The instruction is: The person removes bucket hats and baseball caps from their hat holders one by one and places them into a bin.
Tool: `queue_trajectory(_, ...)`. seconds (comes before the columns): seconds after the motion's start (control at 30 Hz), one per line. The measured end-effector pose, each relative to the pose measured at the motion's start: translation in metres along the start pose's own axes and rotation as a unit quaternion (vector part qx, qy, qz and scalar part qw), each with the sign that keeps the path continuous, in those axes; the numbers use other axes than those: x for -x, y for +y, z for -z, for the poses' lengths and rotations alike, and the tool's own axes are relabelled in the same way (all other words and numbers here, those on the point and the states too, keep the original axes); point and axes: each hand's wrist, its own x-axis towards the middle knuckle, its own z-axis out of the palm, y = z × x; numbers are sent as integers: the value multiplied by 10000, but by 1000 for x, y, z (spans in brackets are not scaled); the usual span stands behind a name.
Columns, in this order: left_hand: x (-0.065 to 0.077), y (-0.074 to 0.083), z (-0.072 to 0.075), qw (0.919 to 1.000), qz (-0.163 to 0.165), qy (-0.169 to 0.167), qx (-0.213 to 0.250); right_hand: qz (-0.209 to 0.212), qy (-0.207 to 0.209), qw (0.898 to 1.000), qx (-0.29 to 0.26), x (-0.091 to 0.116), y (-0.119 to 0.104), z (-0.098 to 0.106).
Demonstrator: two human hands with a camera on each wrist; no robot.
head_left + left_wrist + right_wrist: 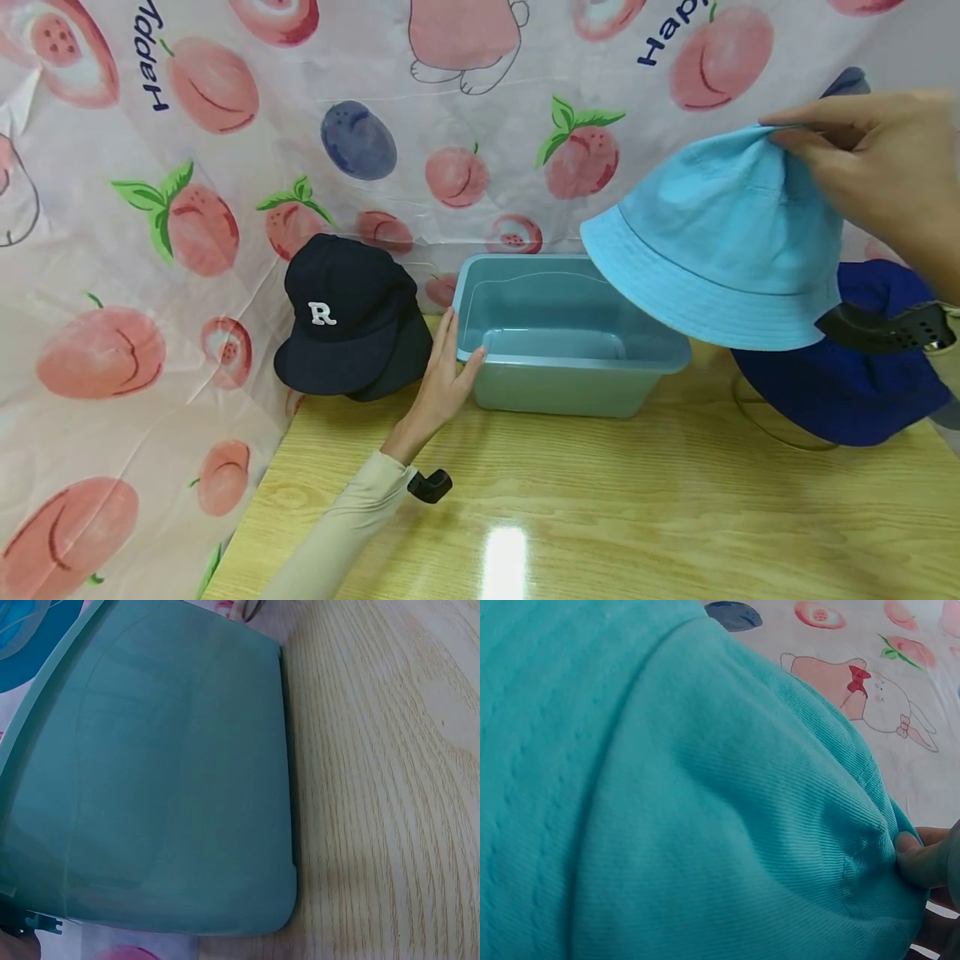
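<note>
My right hand [885, 158] pinches the crown top of a light blue bucket hat [720, 233], which hangs brim down in the air above the right end of a plastic bin. In the right wrist view the bucket hat [727, 795] fills most of the picture, with thumb and fingers [922, 859] at its crown. The teal bin [570, 387] stands on the table; the part of its inside that shows holds nothing. My left hand [442, 379] rests against the bin's left end, fingers extended along the rim. Up close, the left wrist view shows the bin's side [172, 780].
A black cap with a white R [345, 325] sits left of the bin. To the right lies a dark blue hat [847, 392], partly hidden behind the bucket hat and wrist strap, with a thin cord loop [750, 410]. Fruit-print cloth [292, 142] hangs behind the wooden table [600, 500].
</note>
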Motion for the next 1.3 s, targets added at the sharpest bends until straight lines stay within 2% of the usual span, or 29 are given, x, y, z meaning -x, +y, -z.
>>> queue_trajectory(0.17, 1, -1, -1, 10000, 19, 4, -27, 374, -39, 9991, -171, -2, -4, -8)
queue_trajectory(0.53, -3, -2, -1, 9999, -89, -47, -57, 692, -14, 9970, -353, -8, -8, -27)
queue_trajectory(0.67, -4, -3, -2, 9999, -55, -74, -90, 678, -175, 9962, -525, -10, -10, -35)
queue_trajectory(0.83, -4, -3, -2, 10000, 9, -42, -72, 931, -289, 9930, -669, -16, -15, -49)
queue_trajectory(1.03, -6, -1, -2, 10000, -55, -44, -56, 885, -513, 9923, -706, -21, -19, -64)
queue_trajectory(1.3, -4, 1, -2, 10000, 34, -31, -60, 1082, -697, 9888, -756, -21, -18, -90)
